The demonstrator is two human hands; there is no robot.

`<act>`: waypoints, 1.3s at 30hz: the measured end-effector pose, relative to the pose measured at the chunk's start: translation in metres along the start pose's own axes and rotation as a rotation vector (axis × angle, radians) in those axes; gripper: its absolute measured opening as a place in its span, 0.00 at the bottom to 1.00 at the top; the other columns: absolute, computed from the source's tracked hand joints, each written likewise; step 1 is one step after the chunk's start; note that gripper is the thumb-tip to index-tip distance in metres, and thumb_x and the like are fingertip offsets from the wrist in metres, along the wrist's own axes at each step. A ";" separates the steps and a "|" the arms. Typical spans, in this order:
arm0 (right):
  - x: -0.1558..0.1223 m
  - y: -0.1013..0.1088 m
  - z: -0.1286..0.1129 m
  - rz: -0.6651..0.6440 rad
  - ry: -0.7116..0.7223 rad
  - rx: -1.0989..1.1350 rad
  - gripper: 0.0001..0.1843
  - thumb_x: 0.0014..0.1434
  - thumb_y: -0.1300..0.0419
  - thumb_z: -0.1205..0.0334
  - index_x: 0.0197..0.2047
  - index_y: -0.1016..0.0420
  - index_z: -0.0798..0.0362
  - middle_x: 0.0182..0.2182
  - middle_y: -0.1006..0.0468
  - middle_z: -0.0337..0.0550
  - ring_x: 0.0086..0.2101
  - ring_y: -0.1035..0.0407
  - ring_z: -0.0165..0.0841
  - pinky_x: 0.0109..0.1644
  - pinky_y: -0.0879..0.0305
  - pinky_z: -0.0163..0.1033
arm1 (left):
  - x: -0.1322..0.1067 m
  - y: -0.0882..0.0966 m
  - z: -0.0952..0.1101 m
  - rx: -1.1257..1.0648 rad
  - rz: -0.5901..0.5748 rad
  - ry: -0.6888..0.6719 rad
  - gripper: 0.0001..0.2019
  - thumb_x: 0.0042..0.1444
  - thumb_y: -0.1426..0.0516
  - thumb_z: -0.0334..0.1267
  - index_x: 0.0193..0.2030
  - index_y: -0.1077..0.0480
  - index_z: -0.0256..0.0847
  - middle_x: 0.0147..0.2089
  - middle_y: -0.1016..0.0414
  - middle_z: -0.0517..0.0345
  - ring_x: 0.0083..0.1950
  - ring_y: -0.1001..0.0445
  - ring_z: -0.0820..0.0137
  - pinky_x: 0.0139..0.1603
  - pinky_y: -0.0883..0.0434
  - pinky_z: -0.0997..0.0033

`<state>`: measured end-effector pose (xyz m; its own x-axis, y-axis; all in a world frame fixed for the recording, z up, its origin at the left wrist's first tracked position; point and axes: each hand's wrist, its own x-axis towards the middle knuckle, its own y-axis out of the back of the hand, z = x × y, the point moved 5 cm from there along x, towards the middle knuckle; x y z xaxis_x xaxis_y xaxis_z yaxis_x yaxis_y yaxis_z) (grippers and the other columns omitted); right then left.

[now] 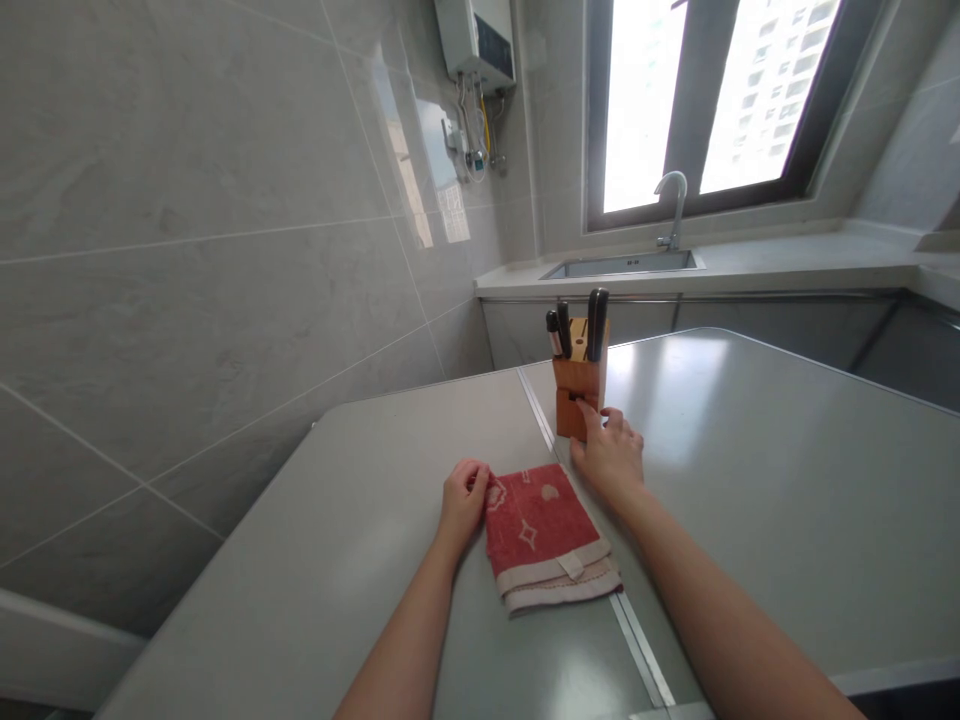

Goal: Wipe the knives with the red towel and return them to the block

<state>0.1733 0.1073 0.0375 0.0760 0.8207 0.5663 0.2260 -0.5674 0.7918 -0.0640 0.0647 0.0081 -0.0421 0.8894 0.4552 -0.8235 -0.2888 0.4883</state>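
My left hand point(463, 500) lies curled at the upper left corner of a red terry towel point(544, 535), its fingertips on the towel's edge. I cannot tell whether they pinch the cloth. The towel is folded flat, with a cream band along its near end. My right hand point(609, 455) reaches past the towel, fingertips against the lower front of a wooden knife block point(579, 375). The block stands upright and holds several black-handled knives point(597, 325).
The hands work on a pale grey table point(712, 480) with a metal seam strip point(536, 408) running across it. Tiled walls rise to the left. Behind are a steel sink point(622, 265), a curved faucet point(675, 205), a window point(720, 100) and a wall-mounted water heater point(476, 40).
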 end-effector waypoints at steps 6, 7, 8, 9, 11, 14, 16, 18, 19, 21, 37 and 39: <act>0.002 -0.005 0.001 -0.004 0.019 0.049 0.31 0.54 0.45 0.57 0.60 0.48 0.50 0.48 0.39 0.55 0.42 0.38 0.43 0.42 0.46 0.44 | 0.000 0.000 0.000 0.013 0.005 0.002 0.20 0.60 0.56 0.43 0.24 0.33 0.38 0.26 0.33 0.58 0.31 0.34 0.71 0.35 0.37 0.73; 0.002 -0.005 0.001 -0.001 0.022 0.059 0.31 0.54 0.46 0.57 0.59 0.48 0.50 0.48 0.39 0.55 0.42 0.38 0.43 0.42 0.46 0.43 | 0.000 0.000 -0.001 0.016 0.006 0.003 0.20 0.60 0.56 0.44 0.24 0.33 0.38 0.26 0.33 0.58 0.31 0.34 0.71 0.35 0.37 0.73; 0.003 -0.005 0.001 0.003 0.026 0.067 0.30 0.54 0.46 0.57 0.59 0.47 0.50 0.48 0.39 0.55 0.42 0.38 0.42 0.43 0.45 0.43 | 0.000 0.000 -0.001 0.020 0.007 0.004 0.20 0.60 0.56 0.44 0.24 0.33 0.38 0.26 0.33 0.58 0.31 0.34 0.71 0.35 0.37 0.73; 0.003 -0.005 0.002 0.007 0.029 0.074 0.29 0.54 0.46 0.57 0.59 0.47 0.51 0.49 0.39 0.54 0.42 0.38 0.42 0.43 0.45 0.43 | 0.000 0.000 -0.001 0.023 0.009 0.005 0.20 0.60 0.56 0.44 0.24 0.33 0.38 0.26 0.33 0.58 0.31 0.34 0.71 0.35 0.37 0.73; 0.003 -0.005 0.002 0.015 0.032 0.081 0.28 0.54 0.45 0.58 0.58 0.46 0.51 0.49 0.39 0.54 0.42 0.38 0.42 0.43 0.45 0.42 | 0.000 0.000 -0.002 0.024 0.009 0.006 0.20 0.60 0.56 0.44 0.24 0.33 0.38 0.26 0.33 0.58 0.31 0.34 0.70 0.35 0.37 0.73; 0.004 -0.002 0.002 0.029 0.039 0.087 0.27 0.54 0.46 0.59 0.57 0.45 0.51 0.48 0.38 0.53 0.42 0.37 0.41 0.43 0.46 0.43 | 0.000 0.000 -0.003 0.020 0.003 0.005 0.19 0.60 0.56 0.44 0.24 0.33 0.38 0.26 0.33 0.58 0.31 0.34 0.71 0.35 0.37 0.73; 0.004 0.002 0.002 0.040 0.044 0.092 0.25 0.55 0.46 0.59 0.56 0.44 0.51 0.47 0.38 0.53 0.42 0.37 0.41 0.44 0.47 0.43 | 0.000 0.000 -0.003 0.014 0.000 0.006 0.19 0.60 0.56 0.44 0.24 0.33 0.38 0.26 0.33 0.58 0.31 0.34 0.71 0.35 0.37 0.73; 0.005 0.005 0.002 0.049 0.041 0.093 0.23 0.55 0.46 0.58 0.54 0.42 0.52 0.47 0.37 0.52 0.42 0.37 0.40 0.45 0.47 0.44 | 0.000 0.000 -0.003 0.008 -0.003 0.008 0.19 0.60 0.56 0.44 0.24 0.33 0.38 0.27 0.33 0.58 0.31 0.34 0.71 0.35 0.37 0.73; 0.005 0.006 0.003 0.052 0.033 0.091 0.22 0.56 0.46 0.58 0.53 0.42 0.52 0.47 0.37 0.52 0.42 0.37 0.40 0.45 0.48 0.44 | 0.000 0.000 -0.003 0.005 -0.005 0.009 0.19 0.60 0.56 0.44 0.25 0.33 0.38 0.27 0.33 0.58 0.31 0.34 0.71 0.35 0.37 0.73; 0.006 0.008 0.005 0.056 0.012 0.083 0.20 0.56 0.47 0.56 0.51 0.40 0.53 0.46 0.36 0.52 0.40 0.37 0.39 0.45 0.48 0.43 | 0.000 0.000 -0.003 0.004 -0.006 0.012 0.19 0.60 0.56 0.44 0.25 0.33 0.38 0.27 0.33 0.58 0.31 0.34 0.71 0.35 0.37 0.73; 0.006 0.008 0.013 0.099 0.002 0.103 0.21 0.54 0.45 0.51 0.48 0.39 0.53 0.44 0.35 0.51 0.39 0.38 0.39 0.45 0.47 0.43 | -0.002 0.003 -0.007 0.028 0.096 0.115 0.17 0.57 0.52 0.47 0.26 0.31 0.38 0.24 0.31 0.59 0.27 0.32 0.72 0.30 0.36 0.74; 0.006 0.007 0.013 0.102 0.005 0.119 0.21 0.54 0.45 0.51 0.48 0.39 0.54 0.43 0.34 0.51 0.39 0.38 0.40 0.46 0.47 0.43 | -0.003 0.001 -0.009 0.000 0.056 0.152 0.18 0.57 0.53 0.48 0.28 0.31 0.38 0.22 0.32 0.61 0.24 0.33 0.73 0.27 0.37 0.75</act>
<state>0.1885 0.1095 0.0437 0.0996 0.7590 0.6435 0.3307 -0.6352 0.6980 -0.0695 0.0650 0.0008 -0.1734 0.9153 0.3634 -0.8176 -0.3395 0.4650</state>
